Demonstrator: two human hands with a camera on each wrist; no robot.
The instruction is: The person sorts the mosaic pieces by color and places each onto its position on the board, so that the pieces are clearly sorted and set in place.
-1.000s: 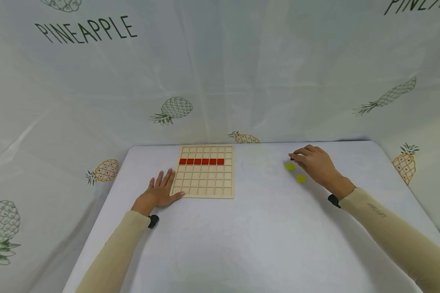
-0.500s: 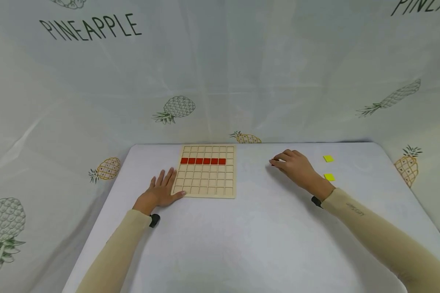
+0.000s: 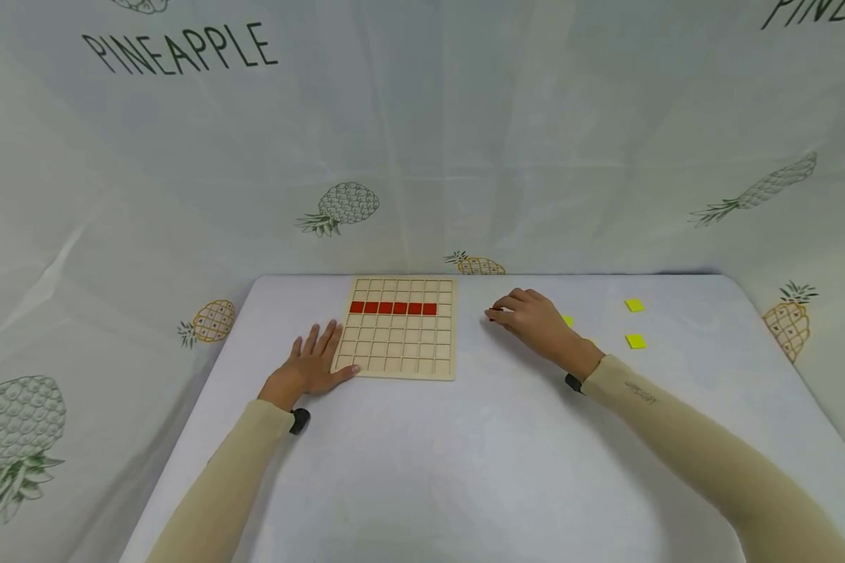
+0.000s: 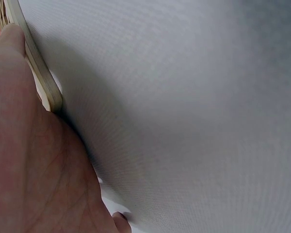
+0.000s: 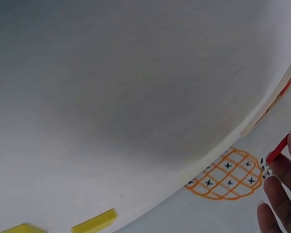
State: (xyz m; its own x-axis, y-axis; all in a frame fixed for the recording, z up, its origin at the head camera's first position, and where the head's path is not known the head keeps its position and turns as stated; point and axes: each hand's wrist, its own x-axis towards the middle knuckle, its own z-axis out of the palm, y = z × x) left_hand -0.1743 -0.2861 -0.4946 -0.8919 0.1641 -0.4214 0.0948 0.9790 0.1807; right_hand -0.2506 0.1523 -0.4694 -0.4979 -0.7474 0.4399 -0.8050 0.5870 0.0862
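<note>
A pale wooden grid board (image 3: 394,344) lies flat near the table's back edge, with a row of several red square tiles (image 3: 393,308) in its third row from the back. The left hand (image 3: 308,369) lies spread along the board's left side, its thumb over the front left corner. Just right of the board, above the table, the right hand (image 3: 538,324) pinches a red tile between thumb and fingertips. That red tile (image 5: 282,145) shows plainly in the right wrist view, apart from the board.
Yellow tiles lie on the white table (image 3: 422,461) to the right: one at the back (image 3: 634,305), another nearer tile (image 3: 636,342), and one partly hidden tile (image 3: 567,320) behind the right hand. A pineapple-printed curtain (image 3: 570,156) hangs behind the table.
The right hand has moved left with the red tile, from beside the yellow tiles toward the board. More yellow tiles have come into sight. The left hand stays at the board's edge.
</note>
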